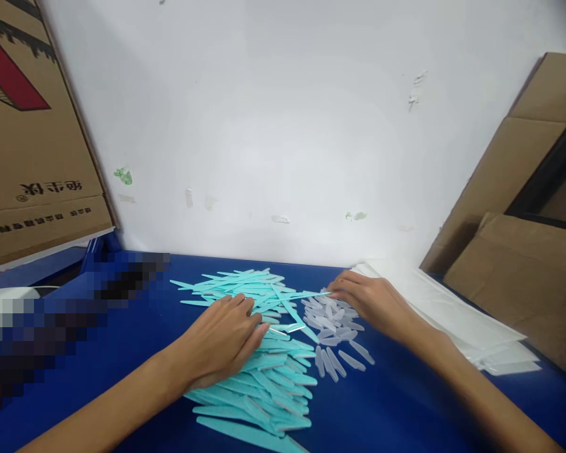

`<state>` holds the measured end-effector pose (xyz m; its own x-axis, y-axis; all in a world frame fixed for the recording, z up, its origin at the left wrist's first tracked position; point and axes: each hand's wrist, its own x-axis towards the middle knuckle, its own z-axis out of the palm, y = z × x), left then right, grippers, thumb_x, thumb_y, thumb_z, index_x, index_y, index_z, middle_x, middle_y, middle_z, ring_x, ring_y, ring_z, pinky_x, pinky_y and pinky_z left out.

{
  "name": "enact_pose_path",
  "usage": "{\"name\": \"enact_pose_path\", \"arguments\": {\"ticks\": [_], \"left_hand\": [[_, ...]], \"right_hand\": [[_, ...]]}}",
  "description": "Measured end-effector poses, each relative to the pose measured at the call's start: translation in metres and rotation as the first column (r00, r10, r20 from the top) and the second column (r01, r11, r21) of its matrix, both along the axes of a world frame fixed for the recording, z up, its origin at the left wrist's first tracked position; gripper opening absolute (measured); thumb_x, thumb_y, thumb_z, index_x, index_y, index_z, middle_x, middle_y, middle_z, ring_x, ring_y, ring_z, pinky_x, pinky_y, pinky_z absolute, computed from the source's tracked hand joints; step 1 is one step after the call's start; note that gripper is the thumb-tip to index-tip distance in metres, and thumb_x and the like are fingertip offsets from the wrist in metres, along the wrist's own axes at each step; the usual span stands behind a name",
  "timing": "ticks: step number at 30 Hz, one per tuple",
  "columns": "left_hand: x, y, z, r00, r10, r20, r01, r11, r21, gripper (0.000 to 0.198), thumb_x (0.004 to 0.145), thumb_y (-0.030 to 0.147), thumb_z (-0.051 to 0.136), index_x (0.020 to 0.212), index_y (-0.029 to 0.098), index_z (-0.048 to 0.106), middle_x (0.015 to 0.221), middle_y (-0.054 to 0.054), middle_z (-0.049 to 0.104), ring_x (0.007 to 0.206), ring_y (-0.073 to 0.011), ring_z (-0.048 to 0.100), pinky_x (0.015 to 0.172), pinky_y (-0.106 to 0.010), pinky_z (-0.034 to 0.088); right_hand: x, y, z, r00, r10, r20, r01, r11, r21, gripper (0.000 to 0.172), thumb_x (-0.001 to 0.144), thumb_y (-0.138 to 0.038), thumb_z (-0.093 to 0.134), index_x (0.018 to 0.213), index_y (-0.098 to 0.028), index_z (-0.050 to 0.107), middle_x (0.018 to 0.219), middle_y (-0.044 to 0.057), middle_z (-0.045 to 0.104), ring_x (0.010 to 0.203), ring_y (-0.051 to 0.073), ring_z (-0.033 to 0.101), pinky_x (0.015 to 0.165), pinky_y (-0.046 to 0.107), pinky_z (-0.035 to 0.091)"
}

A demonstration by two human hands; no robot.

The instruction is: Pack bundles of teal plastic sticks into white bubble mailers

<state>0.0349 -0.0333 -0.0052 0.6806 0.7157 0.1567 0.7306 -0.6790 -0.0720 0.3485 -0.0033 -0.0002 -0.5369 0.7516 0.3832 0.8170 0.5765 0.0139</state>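
Teal eyebrow razors lie in a large pile, with a looser heap of teal razors behind it. My left hand is over the pile with its fingers closed. A teal eyebrow razor with a shiny blade edge sticks out by its thumb, and the hidden end appears to be in its grip. My right hand pinches the end of another thin teal razor, which points left over the far heap. Below its fingertips lie small translucent blade caps.
A blue table surface meets a white wall. White plastic sheets or bags lie at right, beside brown cardboard. A printed carton stands at left. A pixelated patch hides part of the table's left side.
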Motion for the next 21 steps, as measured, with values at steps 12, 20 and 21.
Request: {"name": "enact_pose_path", "arguments": {"ticks": [12,20,21], "left_hand": [[-0.013,0.018,0.0,0.996,0.084,0.028,-0.084,0.996,0.005,0.056,0.106,0.038,0.019,0.088,0.016,0.067,0.088,-0.009,0.059,0.083,-0.0227,0.057,0.072,-0.035,0.042],[-0.028,0.03,-0.002,0.999,0.016,0.047,-0.012,0.997,-0.078,0.033,0.103,0.031,0.037,0.103,0.021,0.069,0.101,-0.007,0.061,0.09,-0.0219,0.06,0.076,-0.033,0.045],[-0.031,0.032,-0.002,0.998,0.005,0.055,0.001,0.995,-0.1,0.028,0.102,0.029,0.042,0.107,0.023,0.069,0.102,-0.006,0.061,0.092,-0.0218,0.061,0.076,-0.033,0.045]], "right_hand": [[-0.001,0.0,-0.003,1.0,0.003,-0.011,-0.002,1.0,0.005,0.032,0.104,-0.034,0.04,0.105,-0.023,0.069,0.107,0.004,0.07,0.089,0.018,0.069,0.077,0.031,0.052],[-0.002,0.001,-0.006,1.0,0.007,0.012,-0.007,1.0,-0.001,0.031,0.104,-0.033,0.039,0.106,-0.023,0.068,0.107,0.005,0.07,0.09,0.019,0.069,0.076,0.032,0.052],[-0.003,0.001,-0.006,1.0,0.007,0.015,-0.007,1.0,-0.005,0.031,0.104,-0.033,0.038,0.106,-0.023,0.068,0.107,0.004,0.07,0.09,0.019,0.069,0.076,0.032,0.052]]}}
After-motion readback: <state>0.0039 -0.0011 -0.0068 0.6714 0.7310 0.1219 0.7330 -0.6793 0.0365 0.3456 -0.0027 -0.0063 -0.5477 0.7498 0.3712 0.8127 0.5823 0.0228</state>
